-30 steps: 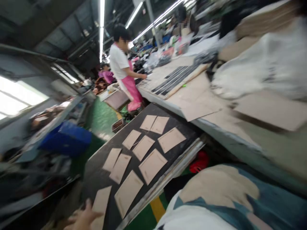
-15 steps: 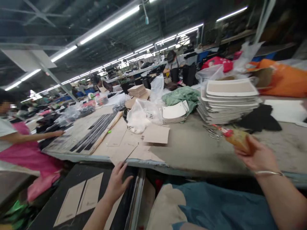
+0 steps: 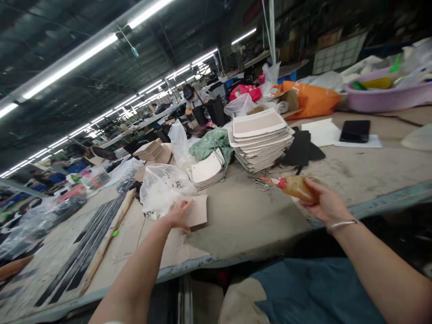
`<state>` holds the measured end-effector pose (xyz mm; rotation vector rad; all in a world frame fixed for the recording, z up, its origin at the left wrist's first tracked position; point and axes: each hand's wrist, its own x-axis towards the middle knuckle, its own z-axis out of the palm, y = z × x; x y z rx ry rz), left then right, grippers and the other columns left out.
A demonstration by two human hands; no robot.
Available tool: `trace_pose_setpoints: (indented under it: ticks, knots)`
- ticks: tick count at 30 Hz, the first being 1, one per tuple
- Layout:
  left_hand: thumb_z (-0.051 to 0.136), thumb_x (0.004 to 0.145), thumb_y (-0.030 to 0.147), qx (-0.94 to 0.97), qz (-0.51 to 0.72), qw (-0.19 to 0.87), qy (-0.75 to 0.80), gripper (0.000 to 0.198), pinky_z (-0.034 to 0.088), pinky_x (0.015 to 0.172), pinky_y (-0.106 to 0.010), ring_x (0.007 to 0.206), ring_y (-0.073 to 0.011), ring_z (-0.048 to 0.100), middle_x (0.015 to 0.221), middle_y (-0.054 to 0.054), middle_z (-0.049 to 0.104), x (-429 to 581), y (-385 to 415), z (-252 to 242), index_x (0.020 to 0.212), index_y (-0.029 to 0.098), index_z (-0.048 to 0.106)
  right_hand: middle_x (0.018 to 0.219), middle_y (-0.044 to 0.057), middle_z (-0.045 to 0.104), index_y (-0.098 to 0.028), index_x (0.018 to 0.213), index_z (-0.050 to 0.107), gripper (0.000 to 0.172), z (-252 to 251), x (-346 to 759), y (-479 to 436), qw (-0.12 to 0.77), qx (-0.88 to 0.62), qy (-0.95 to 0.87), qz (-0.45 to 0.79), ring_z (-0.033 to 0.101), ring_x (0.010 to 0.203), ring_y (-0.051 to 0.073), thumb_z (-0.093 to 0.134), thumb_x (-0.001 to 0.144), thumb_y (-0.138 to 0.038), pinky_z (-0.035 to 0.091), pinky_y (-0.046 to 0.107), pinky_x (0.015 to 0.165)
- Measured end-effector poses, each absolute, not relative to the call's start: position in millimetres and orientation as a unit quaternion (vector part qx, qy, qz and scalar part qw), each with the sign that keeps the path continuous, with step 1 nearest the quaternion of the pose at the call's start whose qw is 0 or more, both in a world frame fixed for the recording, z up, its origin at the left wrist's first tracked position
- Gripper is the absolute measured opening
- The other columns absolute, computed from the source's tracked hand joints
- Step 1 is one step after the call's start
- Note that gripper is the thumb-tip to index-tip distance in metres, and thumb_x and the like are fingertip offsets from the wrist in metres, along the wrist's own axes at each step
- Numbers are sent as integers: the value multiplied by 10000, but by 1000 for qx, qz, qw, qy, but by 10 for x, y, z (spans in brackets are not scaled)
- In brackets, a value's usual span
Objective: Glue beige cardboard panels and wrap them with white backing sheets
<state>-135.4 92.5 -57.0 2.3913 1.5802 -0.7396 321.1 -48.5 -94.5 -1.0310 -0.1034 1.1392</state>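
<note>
At the near edge of the worktop (image 3: 243, 220), toward 11 o'clock from the person's body, the left hand (image 3: 178, 217) rests on the left edge of a tan card piece (image 3: 198, 210) that lies flat just in front of a clear plastic bag (image 3: 162, 186). The step in hand looks like taking hold of that card. The fingers lie along its edge with the thumb low beside it, but I cannot tell whether the grip has closed on it or only touches it. Lifting the card would, I judge, call for the thumb to slide under the edge and pinch against the fingers, since it sits flush on the surface. The left forearm stretches out long and nearly straight, wrist level, palm down. At about 1 o'clock the right hand (image 3: 324, 204) is closed around a brownish bottle (image 3: 299, 186), held clear of the surface and lying almost level, its red tip pointing toward 9 o'clock, near a pair of scissors (image 3: 258, 182). The right wrist, with a thin bracelet (image 3: 341, 223), is bent slightly inward. A tall stack of boards (image 3: 261, 139) stands beyond, at 12 o'clock.
</note>
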Motion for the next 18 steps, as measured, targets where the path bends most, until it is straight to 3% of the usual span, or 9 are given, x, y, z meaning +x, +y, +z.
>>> trace_pose_setpoints:
  ticks: [4,8,11,14,16,18]
  knots:
    - [792,372,560,808,-220,73,541,1354,94,1050,-617,1313,-414,231,1401,-189,271,-1365,955,-568,1458,236,51,770,11,615,-162,814,613,72,-898,3196,-450,708,-457,-68,534,543,536,95,630,745,-169,335,141,329]
    - [762,414,617,799,-75,99,588,1357,229,1058,-507,1277,-388,296,1366,-199,281,-1283,809,-448,1458,163,24,821,27,634,-158,860,614,81,-869,3148,-444,707,-454,-59,539,582,621,110,601,780,-164,373,144,380]
    - [567,651,696,746,62,274,605,1124,365,982,-450,1220,-322,404,1371,-176,326,-1040,501,-412,1456,189,-32,810,31,633,-156,879,605,101,-879,3146,-461,709,-446,-68,542,573,611,109,609,780,-180,350,146,380]
    - [379,787,693,666,72,482,564,887,455,875,-363,1103,-257,530,1318,-147,444,-655,125,-551,1461,211,63,760,3,618,-175,858,588,126,-915,3174,-477,713,-437,-84,542,542,562,97,644,748,-203,310,145,360]
    - [436,776,679,660,55,485,571,892,454,866,-334,1057,-248,560,1258,-141,508,-380,-51,-709,1455,184,136,738,-12,607,-187,836,583,137,-939,3190,-486,717,-436,-84,538,531,547,92,659,727,-219,293,144,347]
    - [510,741,664,702,59,404,584,942,447,872,-344,1032,-268,574,1217,-164,532,-144,-126,-851,1444,129,183,727,-18,601,-195,818,583,142,-955,3196,-495,720,-434,-85,535,532,548,95,668,712,-235,286,143,339]
